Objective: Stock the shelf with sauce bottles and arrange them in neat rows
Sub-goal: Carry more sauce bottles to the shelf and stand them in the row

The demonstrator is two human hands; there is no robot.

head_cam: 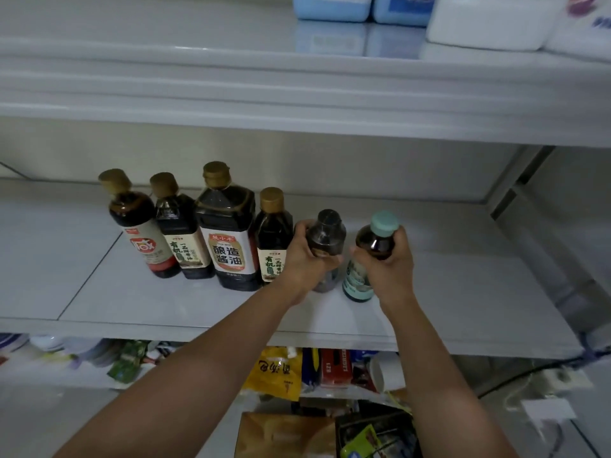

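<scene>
Middle shelf [429,292], seen from above and in front. Four sauce bottles stand upright in a row running from left of centre toward the middle: a red-label bottle [143,226], a slim bottle [183,233], a large bottle [228,233] and a second slim bottle [272,239], each touching or just beside its neighbour, labels facing the front edge. The left hand [305,259] has its grip clamped round the body of a dark-capped bottle [325,239], set just beside the second slim bottle, apparently to extend the row. The right hand [386,262] has its grip clamped on the shoulder of a teal-capped bottle [370,256], which stands a little apart to the right. Both bottles appear to rest on the shelf, though the hands cover much of them and contact at the bases is not certain. Holding each near the top likely allows fine sliding into line; the gap between the two suggests spacing is not yet settled. The dark-capped bottle's label is hidden by the fingers. The shelf's right half is bare. Blue containers [363,6] on the upper shelf are cut off by the frame. Packets [281,371] on the lower shelf are dim and blurred.
</scene>
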